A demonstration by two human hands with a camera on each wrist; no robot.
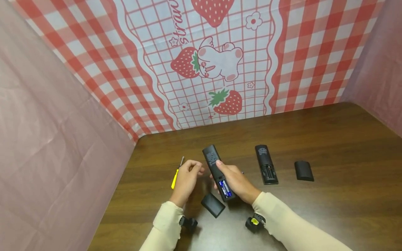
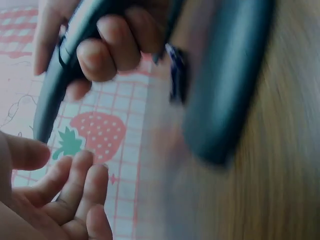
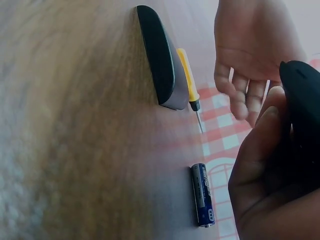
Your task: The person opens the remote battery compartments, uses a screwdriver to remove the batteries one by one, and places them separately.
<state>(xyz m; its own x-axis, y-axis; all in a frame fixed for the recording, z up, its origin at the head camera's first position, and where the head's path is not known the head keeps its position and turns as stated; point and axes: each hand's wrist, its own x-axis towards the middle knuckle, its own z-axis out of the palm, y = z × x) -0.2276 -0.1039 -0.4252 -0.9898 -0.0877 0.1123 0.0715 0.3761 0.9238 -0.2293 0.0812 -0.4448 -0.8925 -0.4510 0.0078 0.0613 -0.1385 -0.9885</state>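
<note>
My right hand [image 1: 235,179] grips a black remote control [image 1: 213,164], back side up, with the thumb across its back. Blue batteries [image 1: 225,188] sit in its uncovered compartment, at the end closer to me. Left of the remote, my left hand [image 1: 187,179] is raised with loosely bent fingers and nothing visible in them. In the left wrist view its thumb lies close to the remote's tip; whether they touch I cannot tell. Below the hands a black battery cover [image 1: 213,205] lies on the table. A loose blue battery [image 3: 202,195] lies beyond the right hand, mostly hidden in the head view.
A second black remote [image 1: 266,165] lies to the right, its battery compartment uncovered. Further right is another battery cover [image 1: 304,170]. The yellow-handled screwdriver [image 1: 175,178] lies left of my left hand. A strawberry-patterned cloth [image 1: 157,87] hangs behind the wooden table [image 1: 345,146].
</note>
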